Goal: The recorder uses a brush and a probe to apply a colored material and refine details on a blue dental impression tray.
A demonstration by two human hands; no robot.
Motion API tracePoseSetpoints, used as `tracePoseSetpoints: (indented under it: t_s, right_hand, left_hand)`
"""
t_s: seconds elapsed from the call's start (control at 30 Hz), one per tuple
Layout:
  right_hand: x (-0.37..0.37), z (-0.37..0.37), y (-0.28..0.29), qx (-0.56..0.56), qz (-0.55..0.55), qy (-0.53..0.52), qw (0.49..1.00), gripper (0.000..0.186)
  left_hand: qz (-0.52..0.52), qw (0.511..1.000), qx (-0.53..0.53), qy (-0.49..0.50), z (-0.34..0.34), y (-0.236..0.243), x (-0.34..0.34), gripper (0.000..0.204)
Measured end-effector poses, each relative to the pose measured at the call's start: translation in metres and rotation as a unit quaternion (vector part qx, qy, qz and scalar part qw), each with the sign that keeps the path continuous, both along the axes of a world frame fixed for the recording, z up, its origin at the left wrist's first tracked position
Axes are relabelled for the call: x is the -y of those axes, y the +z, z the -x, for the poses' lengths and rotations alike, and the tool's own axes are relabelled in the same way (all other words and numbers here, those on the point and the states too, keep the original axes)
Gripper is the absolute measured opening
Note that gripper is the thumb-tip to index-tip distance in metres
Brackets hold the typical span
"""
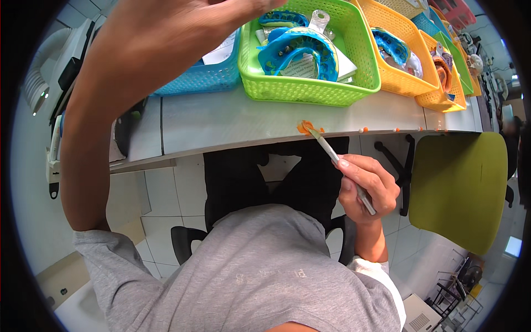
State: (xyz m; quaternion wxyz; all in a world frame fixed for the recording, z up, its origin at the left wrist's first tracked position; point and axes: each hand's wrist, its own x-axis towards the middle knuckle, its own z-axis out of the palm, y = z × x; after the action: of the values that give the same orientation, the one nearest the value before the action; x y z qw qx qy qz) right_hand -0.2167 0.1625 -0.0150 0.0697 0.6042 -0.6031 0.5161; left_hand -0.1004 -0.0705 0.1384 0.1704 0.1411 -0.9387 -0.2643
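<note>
One slim white tool (328, 149) sits in the grip of the right hand (369, 185), fingers closed around its handle, its tip at an orange smear (303, 127) by the near edge of the tabletop (215, 119). The left hand (229, 12), cropped near the green basket (310, 93), has a grip I cannot tell.

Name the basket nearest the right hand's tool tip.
The large green basket, between a blue basket and a yellow basket; others sit farther from the tool tip.
</note>
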Motion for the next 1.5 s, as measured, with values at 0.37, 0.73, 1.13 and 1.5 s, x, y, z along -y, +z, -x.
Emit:
tracePoseSetpoints:
  t_s: [0.37,0.73,1.13,1.5]
  right_hand:
    - [0.0,0.002,0.001,0.006,0.005,-0.015,1.0,0.027]
    - [-0.001,0.0,0.003,0.0,0.0,0.01,1.0,0.031]
    - [-0.001,-0.001,-0.002,-0.012,0.019,0.029,0.999,0.034]
    - [-0.005,0.0,-0.002,-0.001,0.007,-0.004,1.0,0.029]
  left_hand:
    - [-0.056,0.973,0.224,0.01,0.047,0.008,0.002,0.034]
    - [0.0,0.959,0.283,0.011,0.054,0.017,-0.01,0.042]
    - [-0.029,0.954,0.299,0.001,0.056,0.013,-0.01,0.031]
    - [-0.136,0.98,0.143,0.031,0.05,-0.001,0.009,0.031]
